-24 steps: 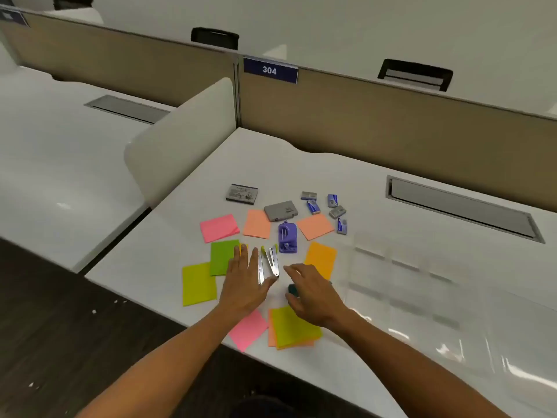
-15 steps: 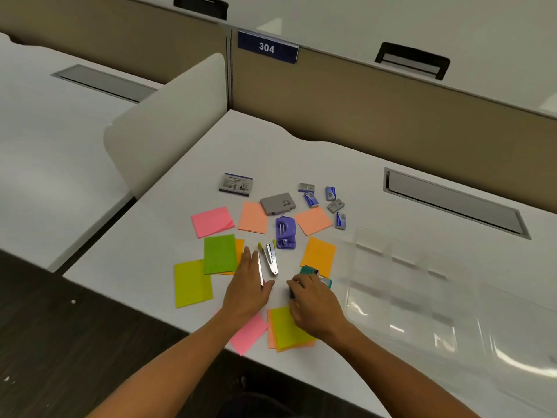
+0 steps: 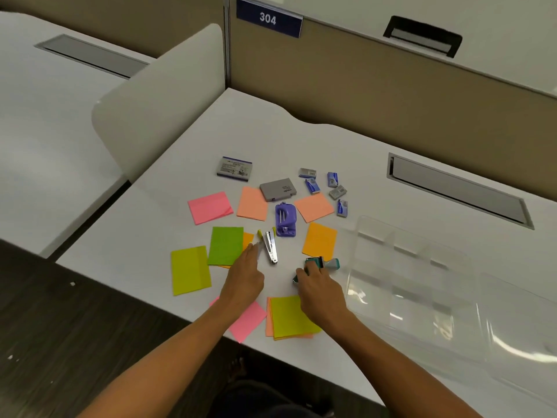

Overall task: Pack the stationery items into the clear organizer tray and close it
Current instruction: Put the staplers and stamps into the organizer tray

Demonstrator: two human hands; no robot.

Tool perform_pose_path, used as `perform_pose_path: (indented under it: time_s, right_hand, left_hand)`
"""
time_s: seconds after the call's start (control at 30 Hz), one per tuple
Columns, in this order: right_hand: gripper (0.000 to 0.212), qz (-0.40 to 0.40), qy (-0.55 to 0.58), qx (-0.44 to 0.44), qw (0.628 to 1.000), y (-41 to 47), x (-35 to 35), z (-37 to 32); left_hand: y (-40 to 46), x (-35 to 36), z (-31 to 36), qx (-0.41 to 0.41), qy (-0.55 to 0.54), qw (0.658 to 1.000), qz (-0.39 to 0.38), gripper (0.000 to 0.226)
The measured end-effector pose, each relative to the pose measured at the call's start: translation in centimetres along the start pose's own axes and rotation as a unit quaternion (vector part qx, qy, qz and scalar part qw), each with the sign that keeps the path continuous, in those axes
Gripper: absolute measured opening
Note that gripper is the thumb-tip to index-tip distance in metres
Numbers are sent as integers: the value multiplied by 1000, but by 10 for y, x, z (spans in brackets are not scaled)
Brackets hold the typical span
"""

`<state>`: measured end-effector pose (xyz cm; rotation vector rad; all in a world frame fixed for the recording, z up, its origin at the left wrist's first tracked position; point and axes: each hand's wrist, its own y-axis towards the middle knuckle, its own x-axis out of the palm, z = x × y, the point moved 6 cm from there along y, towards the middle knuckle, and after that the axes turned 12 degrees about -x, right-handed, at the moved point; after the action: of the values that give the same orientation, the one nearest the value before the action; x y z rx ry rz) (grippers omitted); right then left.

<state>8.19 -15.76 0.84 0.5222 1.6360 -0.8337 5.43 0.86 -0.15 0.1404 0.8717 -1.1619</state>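
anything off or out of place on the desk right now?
Nothing damaged or spilled. One oddity: the pink sticky note under the left forearm hangs over the desk's near edge. The clear organizer tray holds nothing yet.

Surface (image 3: 346,146) is seen white. Sticky notes: pink (image 3: 210,207), peach (image 3: 252,203), green (image 3: 225,245), yellow-green (image 3: 190,270), orange (image 3: 320,241). Hole punch (image 3: 285,219) is purple, stapler (image 3: 269,245) silver with yellow tips, staple boxes (image 3: 312,185) blue-grey, tray (image 3: 422,282) clear.
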Motion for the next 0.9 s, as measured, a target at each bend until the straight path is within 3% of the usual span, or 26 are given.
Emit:
perform_pose_path:
  time_s: [0.1, 0.2, 0.27, 0.37, 0.53, 0.63, 0.77, 0.9]
  right_hand:
    - [40, -1, 28, -12, 1000, 2, 2, 0]
    - [48, 16, 79, -16, 997, 1, -2, 1]
    - [48, 47, 130, -16, 990, -2, -11, 3]
    - [40, 102, 231, -2, 968, -12, -31, 13]
    - [40, 155, 391, -3, 907, -42, -60, 39]
    - [45, 198, 413, -27, 889, -64, -71, 57]
    - [45, 238, 408, 4, 881, -92, -68, 94]
    - [45, 261, 398, 42, 878, -121, -58, 130]
  left_hand:
    - [-3, -11, 4, -23, -42, 998, 29, 50]
    - [-7, -16, 5, -68, -71, 994, 46, 18]
    - [-11, -18, 2, -105, -129, 985, 44, 18]
    - [-21, -12, 0, -184, -284, 941, 2, 52]
    - [-41, 5, 28, -220, -456, 857, -90, 29]
    - [-50, 16, 51, -205, -454, 861, -109, 38]
    - [-60, 36, 83, -169, -443, 867, -154, 40]
    - [-68, 62, 113, -124, -371, 898, -204, 47]
